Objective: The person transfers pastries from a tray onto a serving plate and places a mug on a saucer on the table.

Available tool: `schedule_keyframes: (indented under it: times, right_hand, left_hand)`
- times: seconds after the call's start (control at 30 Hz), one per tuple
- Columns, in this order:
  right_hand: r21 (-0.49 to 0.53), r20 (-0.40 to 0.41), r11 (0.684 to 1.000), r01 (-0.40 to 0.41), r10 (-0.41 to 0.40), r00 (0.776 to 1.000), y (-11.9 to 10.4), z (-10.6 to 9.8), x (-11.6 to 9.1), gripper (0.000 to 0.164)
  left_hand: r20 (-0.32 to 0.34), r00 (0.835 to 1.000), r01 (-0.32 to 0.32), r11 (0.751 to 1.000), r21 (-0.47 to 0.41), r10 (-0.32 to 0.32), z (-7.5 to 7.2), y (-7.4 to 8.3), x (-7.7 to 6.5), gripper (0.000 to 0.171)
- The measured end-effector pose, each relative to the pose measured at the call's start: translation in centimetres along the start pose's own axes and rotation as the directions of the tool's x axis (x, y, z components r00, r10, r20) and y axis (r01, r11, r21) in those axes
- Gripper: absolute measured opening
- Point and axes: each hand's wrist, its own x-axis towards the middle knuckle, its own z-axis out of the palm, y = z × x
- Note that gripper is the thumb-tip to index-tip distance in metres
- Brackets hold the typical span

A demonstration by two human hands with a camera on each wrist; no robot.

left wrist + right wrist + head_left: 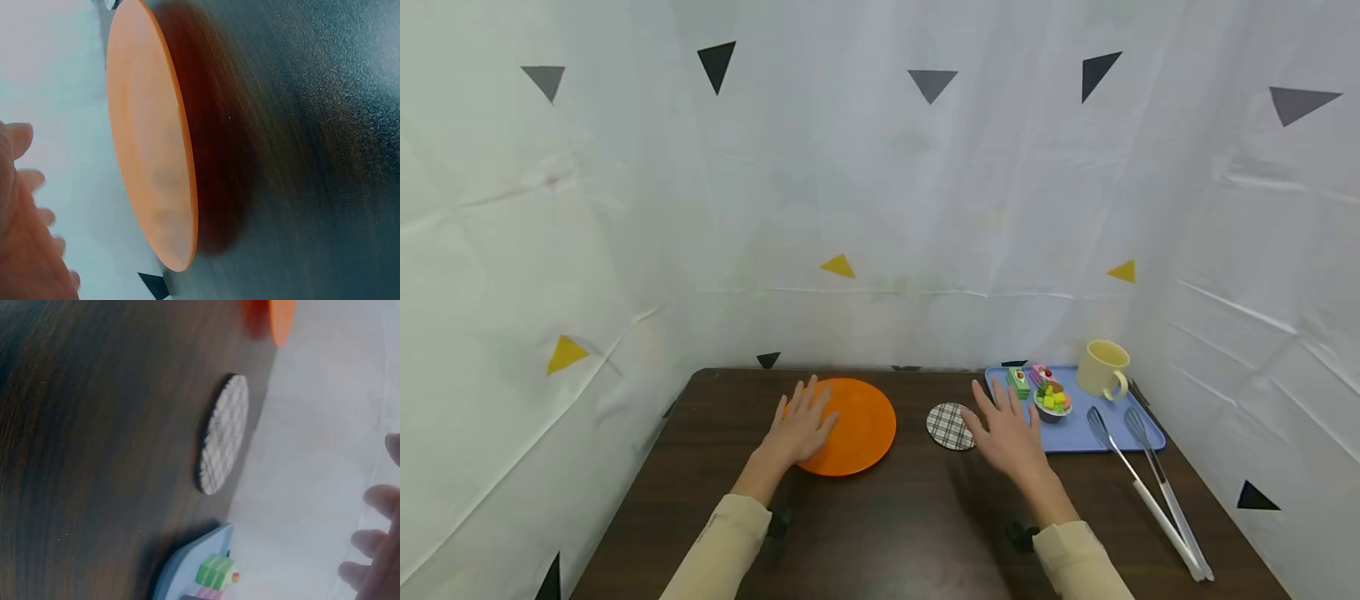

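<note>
My left hand (799, 429) hovers over the left part of an orange plate (857, 425), fingers spread and nothing held. In the left wrist view the fingers show apart from the plate (153, 137). My right hand (1006, 433), also with spread fingers and nothing in it, hangs between a round plaid coaster (947, 427) and a blue tray (1078, 437). Its fingertips overlap the coaster's edge and the tray's left side in the head view. In the right wrist view the coaster (225, 434) lies flat on the table, well away from the fingers.
On the tray stand a yellow mug (1101, 367), a small bowl of toy food (1053, 402), a green cake slice (1018, 382) and a pink one (1041, 374). Long tongs (1165, 500) lean across the tray's front edge onto the dark wooden table (880, 533). White curtains (880, 183) surround the table.
</note>
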Motion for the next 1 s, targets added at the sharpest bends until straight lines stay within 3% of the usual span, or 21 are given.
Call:
schedule_keyframes:
  times: [0.17,0.37,0.53,0.77,1.0]
  right_hand:
    - [0.021,-0.099,1.000,0.012,-0.010,0.995,0.2,-1.1,-0.5,0.070]
    - [0.058,-0.268,0.998,0.021,-0.004,0.964,0.2,-2.1,-1.0,0.053]
    - [0.061,-0.330,0.998,0.024,-0.003,0.944,0.6,-3.0,-1.7,0.048]
    - [0.074,-0.314,0.995,-0.061,0.081,0.946,1.4,-3.8,-3.0,0.047]
    - [0.008,-0.314,0.989,-0.148,0.143,0.938,3.7,-3.0,-5.0,0.050]
  left_hand:
    - [-0.080,0.994,-0.083,0.996,-0.023,0.081,-0.8,0.8,0.1,0.064]
    - [-0.169,0.981,-0.105,0.993,-0.060,0.094,-1.7,0.9,0.7,0.055]
    - [-0.217,0.976,-0.055,0.987,-0.154,0.021,-2.4,0.9,0.7,0.048]
    - [-0.288,0.953,0.037,0.981,-0.189,-0.091,-2.9,-0.4,0.3,0.038]
    - [-0.265,0.946,0.108,0.952,-0.287,-0.187,-2.4,-2.6,-0.3,0.041]
